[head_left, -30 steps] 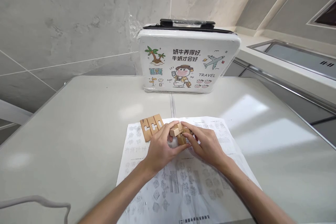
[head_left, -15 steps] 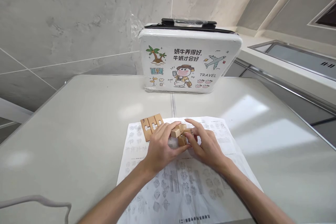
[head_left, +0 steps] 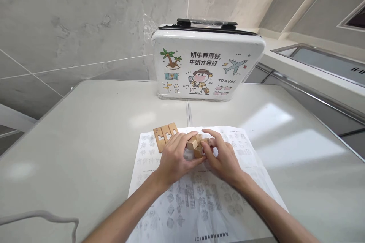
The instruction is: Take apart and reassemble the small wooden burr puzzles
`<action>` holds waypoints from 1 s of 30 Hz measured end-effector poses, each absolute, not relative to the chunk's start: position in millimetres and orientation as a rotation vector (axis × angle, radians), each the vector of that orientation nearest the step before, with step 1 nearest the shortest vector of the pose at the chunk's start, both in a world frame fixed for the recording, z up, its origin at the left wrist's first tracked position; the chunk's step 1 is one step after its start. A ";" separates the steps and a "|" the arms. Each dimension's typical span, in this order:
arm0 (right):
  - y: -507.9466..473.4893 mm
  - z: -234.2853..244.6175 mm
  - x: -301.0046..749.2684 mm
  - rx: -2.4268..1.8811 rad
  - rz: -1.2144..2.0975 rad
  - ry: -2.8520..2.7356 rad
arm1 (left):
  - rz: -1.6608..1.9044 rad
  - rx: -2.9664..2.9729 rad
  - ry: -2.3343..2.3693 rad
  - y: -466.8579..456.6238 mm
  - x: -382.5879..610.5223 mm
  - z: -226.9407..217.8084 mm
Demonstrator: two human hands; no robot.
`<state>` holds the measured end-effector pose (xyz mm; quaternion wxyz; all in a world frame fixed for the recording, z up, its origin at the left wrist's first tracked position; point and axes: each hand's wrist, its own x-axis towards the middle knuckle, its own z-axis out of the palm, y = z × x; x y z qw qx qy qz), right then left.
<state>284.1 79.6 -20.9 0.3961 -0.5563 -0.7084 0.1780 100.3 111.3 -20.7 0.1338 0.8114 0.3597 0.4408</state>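
Note:
Over the printed sheet, both hands hold a small cluster of interlocking wooden puzzle pieces (head_left: 197, 152). My left hand (head_left: 174, 156) grips it from the left, fingers over the top and thumb beneath. On the other side, my right hand (head_left: 222, 156) pinches a piece of the same cluster between thumb and fingers, its index finger raised and curved. Fingers hide part of the joint between the pieces. Just beyond my left hand, flat notched wooden pieces (head_left: 159, 140) lie side by side on the paper's upper left edge, partly covered by the fingers.
The creased instruction sheet (head_left: 199, 220), printed with small diagrams, lies on the white table (head_left: 85, 140). At the table's back stands a white cartoon case (head_left: 173, 38) in clear plastic wrap. A grey cable (head_left: 42, 215) runs along the left front. Behind is a grey wall.
The view has shifted very slightly. Both hands stay around the wooden cluster, with only a tiny movement of the fingers.

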 end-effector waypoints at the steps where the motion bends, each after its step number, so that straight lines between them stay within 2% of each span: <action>1: 79.8 -21.7 284.2 -1.395 0.414 -1.812 | 1.272 2.347 1.048 111.3 100.6 -20.5; 13: 80.2 -21.6 287.3 -1.296 0.359 -1.847 | 1.210 2.341 1.119 110.3 102.3 -13.8; 22: 78.8 -22.5 287.8 -1.224 0.418 -1.846 | 1.153 2.224 0.997 108.2 101.9 -17.6; 30: 85.5 -13.4 291.6 -1.346 0.883 -1.653 | 1.083 1.842 1.051 107.9 100.7 -8.3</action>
